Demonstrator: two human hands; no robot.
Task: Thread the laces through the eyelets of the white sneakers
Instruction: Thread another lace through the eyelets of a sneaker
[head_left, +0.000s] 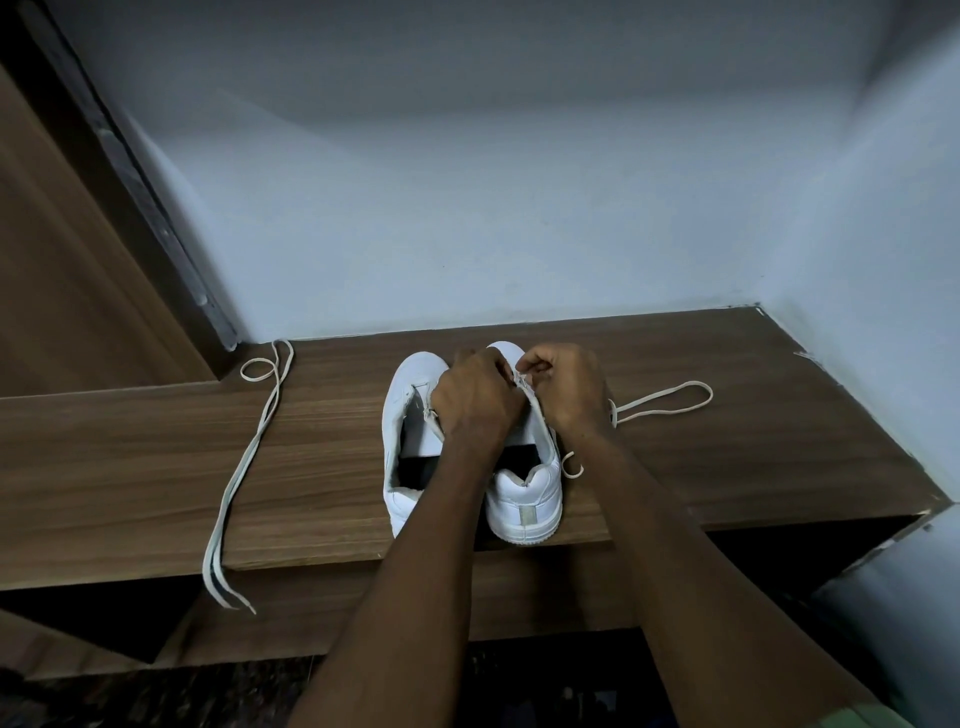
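Two white sneakers stand side by side on a wooden shelf (727, 415), heels toward me. The left sneaker (408, 447) has no lace in it. Over the right sneaker (527, 501) both hands work at the eyelet row. My left hand (475, 395) has its fingers curled at the shoe's eyelet flap. My right hand (569, 387) pinches a lace end near the eyelets. That lace (670, 397) loops out to the right on the shelf. A second loose lace (244, 467) lies far left, its ends hanging over the front edge.
A blue-white wall rises behind and right of the shelf. A brown wooden panel (78, 260) stands at the left. A lower wooden step (311, 597) sits under the shelf's front edge, with dark floor below.
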